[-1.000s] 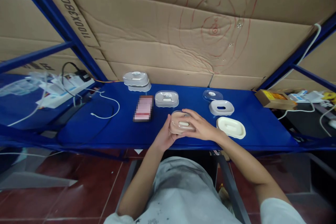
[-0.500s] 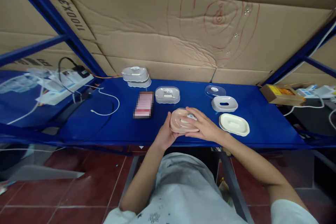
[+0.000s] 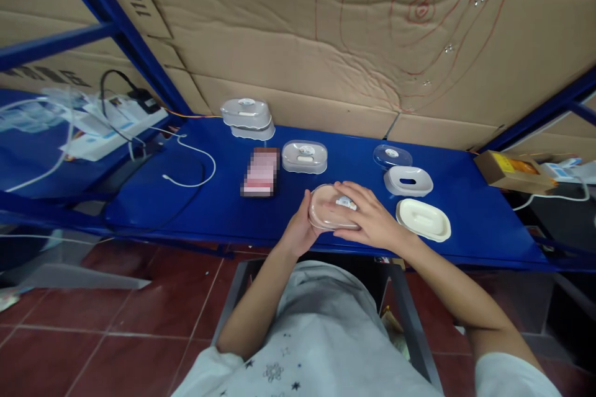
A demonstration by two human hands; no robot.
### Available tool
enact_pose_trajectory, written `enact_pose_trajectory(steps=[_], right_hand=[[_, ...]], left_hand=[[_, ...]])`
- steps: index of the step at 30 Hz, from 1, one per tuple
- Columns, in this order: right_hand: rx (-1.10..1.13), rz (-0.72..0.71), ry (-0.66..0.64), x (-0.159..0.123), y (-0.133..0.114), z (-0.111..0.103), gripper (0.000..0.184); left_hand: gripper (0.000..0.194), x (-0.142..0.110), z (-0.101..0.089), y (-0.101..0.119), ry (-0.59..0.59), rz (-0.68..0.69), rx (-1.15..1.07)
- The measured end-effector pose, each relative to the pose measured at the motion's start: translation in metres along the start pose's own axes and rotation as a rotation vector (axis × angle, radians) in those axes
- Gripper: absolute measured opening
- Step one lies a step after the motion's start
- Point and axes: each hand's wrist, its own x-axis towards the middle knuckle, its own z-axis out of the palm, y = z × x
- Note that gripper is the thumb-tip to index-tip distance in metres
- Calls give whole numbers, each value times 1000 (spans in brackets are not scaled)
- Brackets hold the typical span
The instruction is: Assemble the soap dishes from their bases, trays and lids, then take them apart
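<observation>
A pink oval soap box [image 3: 326, 206] with a clear lid and a small label is held just in front of my body, above the blue table. My left hand [image 3: 300, 226] grips its left end. My right hand [image 3: 372, 216] lies over its right end, the fingers bent across the lid and partly hiding it. To the right of my right hand is a cream oval tray [image 3: 423, 219]. Behind that tray sit a white oval dish with a slot [image 3: 410, 182] and a loose clear lid [image 3: 392, 155]. A lidded grey soap box [image 3: 305, 157] stands behind my hands.
The blue table [image 3: 218, 214] runs across in front of me. Stacked soap boxes [image 3: 246, 115] stand at the back left, near a blurred-out phone [image 3: 261, 172]. A white cable [image 3: 212, 158] and power strips [image 3: 114, 127] lie at left. An open carton [image 3: 512, 172] sits far right.
The view has shifted a little, so the table items sit differently in the picture. Both hands keep hold of the pink soap box; the pale slot on its top no longer shows.
</observation>
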Motion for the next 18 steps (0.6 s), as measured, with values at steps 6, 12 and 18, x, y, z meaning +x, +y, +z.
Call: enact_pose_trajectory(steps=[6,12,18], right_hand=[[-12,-53,99,-7,12,11,63],[36,-60,188,-11,14,12,95],[33,-80,197,-3,8,2,101]], left_hand=[[62,2,1,-2,62,6,37],[55,0,2,-5,34,71,21],[55,1,0,-7,51,110,39]])
